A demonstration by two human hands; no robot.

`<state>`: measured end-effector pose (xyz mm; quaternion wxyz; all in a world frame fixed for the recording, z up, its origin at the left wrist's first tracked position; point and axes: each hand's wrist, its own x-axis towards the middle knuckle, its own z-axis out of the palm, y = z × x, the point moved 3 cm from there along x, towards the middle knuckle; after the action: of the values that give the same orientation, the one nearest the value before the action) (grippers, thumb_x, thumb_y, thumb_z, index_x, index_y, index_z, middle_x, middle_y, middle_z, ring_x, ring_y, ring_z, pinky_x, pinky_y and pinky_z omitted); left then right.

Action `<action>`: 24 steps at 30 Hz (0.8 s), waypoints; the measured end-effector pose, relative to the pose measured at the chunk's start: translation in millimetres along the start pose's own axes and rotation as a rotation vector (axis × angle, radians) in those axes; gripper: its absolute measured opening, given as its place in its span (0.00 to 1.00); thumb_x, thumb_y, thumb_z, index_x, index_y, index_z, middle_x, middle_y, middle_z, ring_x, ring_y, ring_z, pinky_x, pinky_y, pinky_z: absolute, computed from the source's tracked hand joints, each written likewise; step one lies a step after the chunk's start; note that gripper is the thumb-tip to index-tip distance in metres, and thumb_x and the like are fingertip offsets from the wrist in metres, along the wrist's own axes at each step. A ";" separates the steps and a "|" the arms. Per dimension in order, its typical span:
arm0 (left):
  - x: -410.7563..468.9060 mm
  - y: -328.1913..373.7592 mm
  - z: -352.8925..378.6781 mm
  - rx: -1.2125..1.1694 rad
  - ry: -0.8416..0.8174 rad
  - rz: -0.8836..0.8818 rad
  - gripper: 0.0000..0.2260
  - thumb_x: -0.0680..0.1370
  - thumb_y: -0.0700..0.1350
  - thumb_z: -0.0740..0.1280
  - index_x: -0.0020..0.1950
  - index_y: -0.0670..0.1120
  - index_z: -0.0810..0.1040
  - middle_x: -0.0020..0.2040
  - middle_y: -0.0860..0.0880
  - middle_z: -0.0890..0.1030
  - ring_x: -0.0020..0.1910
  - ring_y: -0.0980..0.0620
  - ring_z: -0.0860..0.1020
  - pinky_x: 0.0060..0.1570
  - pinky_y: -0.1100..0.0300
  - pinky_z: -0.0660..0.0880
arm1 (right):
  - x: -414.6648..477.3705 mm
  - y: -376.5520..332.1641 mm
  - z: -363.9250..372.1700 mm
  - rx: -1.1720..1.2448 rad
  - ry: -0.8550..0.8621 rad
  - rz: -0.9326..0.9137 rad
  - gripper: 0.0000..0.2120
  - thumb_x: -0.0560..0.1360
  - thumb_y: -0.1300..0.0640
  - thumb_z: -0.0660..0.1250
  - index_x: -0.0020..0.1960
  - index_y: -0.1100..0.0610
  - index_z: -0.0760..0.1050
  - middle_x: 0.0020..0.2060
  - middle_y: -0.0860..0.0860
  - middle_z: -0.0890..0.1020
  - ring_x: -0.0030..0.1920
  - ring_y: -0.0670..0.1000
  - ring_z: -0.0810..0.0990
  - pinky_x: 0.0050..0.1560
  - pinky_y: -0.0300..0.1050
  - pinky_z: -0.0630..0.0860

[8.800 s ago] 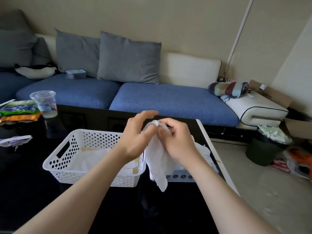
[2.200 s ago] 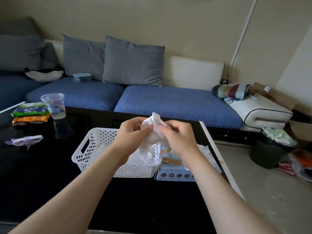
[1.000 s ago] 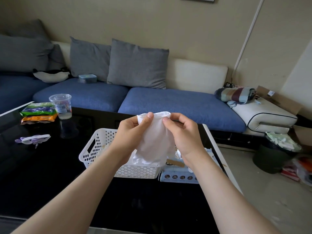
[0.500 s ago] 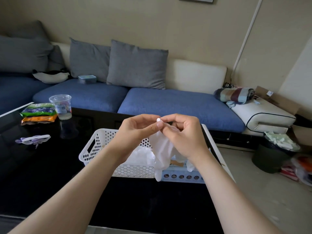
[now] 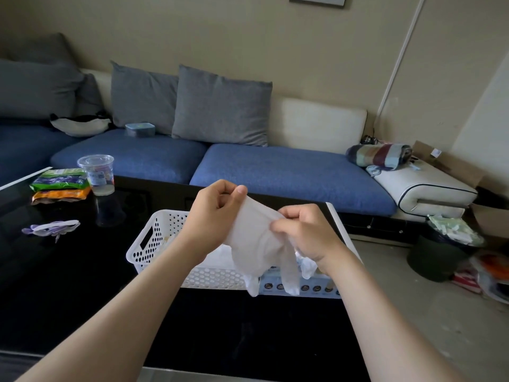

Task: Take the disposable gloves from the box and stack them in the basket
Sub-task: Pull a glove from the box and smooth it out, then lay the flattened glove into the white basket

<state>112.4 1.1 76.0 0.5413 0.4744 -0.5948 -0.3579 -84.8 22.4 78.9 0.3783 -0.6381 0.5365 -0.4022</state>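
In the head view, a thin white disposable glove (image 5: 256,238) is held up in the air between both hands, above the glossy black tabletop (image 5: 68,271). Its cuff edge is pinched at the upper left between the thumb and curled fingers of the left hand (image 5: 212,216), and the opposite side of the cuff is pinched by the curled fingers of the right hand (image 5: 303,232), which is held a little lower. The cuff is thus stretched across at a slant, while the long axis of the glove runs downward, its fingers dangling in front of the seam between the white perforated plastic basket (image 5: 154,244) and the pale blue cardboard glove box (image 5: 316,285) just beside it on the right. A few white gloves (image 5: 220,256) are seen already lying in the basket. The basket opening lies below and to the left of the hanging glove, under the left hand, which is the nearer one; the right hand is held over the box. A leftward, downward lowering, fingers first, is judged to be what laying it flat calls for.
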 end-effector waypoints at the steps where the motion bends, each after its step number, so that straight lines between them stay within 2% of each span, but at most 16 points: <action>1: -1.1 0.7 0.4 0.009 -0.022 -0.007 0.14 0.85 0.55 0.66 0.49 0.45 0.80 0.38 0.49 0.80 0.35 0.56 0.76 0.36 0.58 0.74 | -0.1 3.0 -2.6 0.066 -0.009 0.017 0.15 0.75 0.64 0.70 0.31 0.54 0.81 0.31 0.52 0.81 0.33 0.51 0.77 0.35 0.40 0.72; 4: -1.1 -1.8 2.4 -0.096 -0.066 -0.086 0.15 0.85 0.56 0.64 0.53 0.44 0.78 0.43 0.48 0.81 0.41 0.51 0.79 0.40 0.52 0.79 | 1.5 15.6 -6.7 0.284 -0.121 0.101 0.04 0.68 0.60 0.68 0.36 0.60 0.76 0.35 0.58 0.76 0.38 0.56 0.75 0.40 0.47 0.70; 7: 0.8 -7.1 2.8 -0.201 -0.102 -0.183 0.16 0.86 0.57 0.62 0.54 0.43 0.76 0.45 0.46 0.80 0.42 0.47 0.80 0.40 0.49 0.79 | 4.6 26.3 -7.1 0.315 -0.167 0.170 0.07 0.68 0.58 0.69 0.39 0.64 0.79 0.39 0.61 0.80 0.40 0.58 0.78 0.44 0.50 0.73; 8: 1.8 -10.0 1.6 -0.166 -0.094 -0.199 0.16 0.86 0.57 0.62 0.54 0.44 0.76 0.45 0.46 0.80 0.42 0.48 0.80 0.39 0.51 0.79 | 5.3 28.6 -6.9 0.257 -0.136 0.179 0.09 0.71 0.58 0.70 0.42 0.64 0.82 0.41 0.62 0.84 0.42 0.59 0.81 0.47 0.52 0.75; 10: 3.0 -17.3 -4.1 -0.004 -0.058 -0.223 0.17 0.86 0.57 0.61 0.54 0.44 0.77 0.45 0.48 0.79 0.41 0.51 0.78 0.36 0.56 0.77 | 6.7 32.0 -4.9 0.100 -0.042 0.190 0.08 0.76 0.55 0.71 0.45 0.58 0.87 0.45 0.58 0.89 0.45 0.58 0.87 0.51 0.52 0.80; 12: 5.3 -28.8 -11.2 0.155 -0.053 -0.246 0.19 0.87 0.56 0.59 0.52 0.40 0.75 0.42 0.46 0.76 0.39 0.50 0.74 0.32 0.60 0.73 | 11.0 36.0 -1.0 -0.051 0.046 0.176 0.07 0.78 0.53 0.72 0.45 0.51 0.88 0.42 0.51 0.89 0.46 0.54 0.89 0.51 0.51 0.83; 14: 9.2 -42.5 -19.2 0.239 -0.061 -0.267 0.21 0.88 0.55 0.58 0.53 0.37 0.76 0.42 0.44 0.74 0.39 0.49 0.73 0.30 0.59 0.74 | 17.7 38.0 4.7 -0.171 0.121 0.115 0.06 0.79 0.51 0.74 0.44 0.49 0.88 0.39 0.50 0.88 0.42 0.51 0.87 0.47 0.49 0.82; 16: 13.4 -55.5 -27.3 0.323 -0.042 -0.289 0.21 0.88 0.55 0.58 0.55 0.36 0.76 0.44 0.44 0.77 0.40 0.48 0.75 0.34 0.55 0.74 | 24.4 38.0 12.3 -0.236 0.169 0.048 0.05 0.79 0.51 0.75 0.45 0.49 0.87 0.37 0.48 0.87 0.39 0.47 0.84 0.43 0.44 0.78; 18: 17.7 -65.8 -34.8 0.405 0.000 -0.287 0.17 0.87 0.55 0.58 0.57 0.41 0.75 0.46 0.46 0.78 0.41 0.48 0.75 0.39 0.53 0.73 | 32.9 38.1 21.4 -0.285 0.214 0.003 0.03 0.79 0.51 0.75 0.48 0.49 0.87 0.38 0.45 0.87 0.42 0.43 0.84 0.43 0.40 0.79; 21: 22.9 -72.2 -43.3 0.486 0.052 -0.231 0.13 0.87 0.53 0.60 0.55 0.44 0.73 0.42 0.47 0.77 0.41 0.48 0.74 0.37 0.54 0.67 | 47.4 41.0 37.9 -0.362 0.269 -0.042 0.04 0.80 0.50 0.74 0.50 0.49 0.86 0.42 0.43 0.85 0.45 0.45 0.83 0.46 0.43 0.81; 24: 28.7 -79.3 -50.6 0.502 0.063 -0.196 0.10 0.87 0.52 0.61 0.55 0.44 0.71 0.42 0.46 0.78 0.41 0.47 0.76 0.35 0.55 0.67 | 58.9 42.1 55.5 -0.524 0.265 -0.059 0.06 0.83 0.48 0.71 0.54 0.49 0.83 0.44 0.45 0.84 0.44 0.48 0.82 0.47 0.50 0.83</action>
<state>177.3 -45.1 18.3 0.3876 0.6599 -0.5991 -0.2353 -43.9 -38.8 25.0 0.1157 -0.6714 0.6481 -0.3405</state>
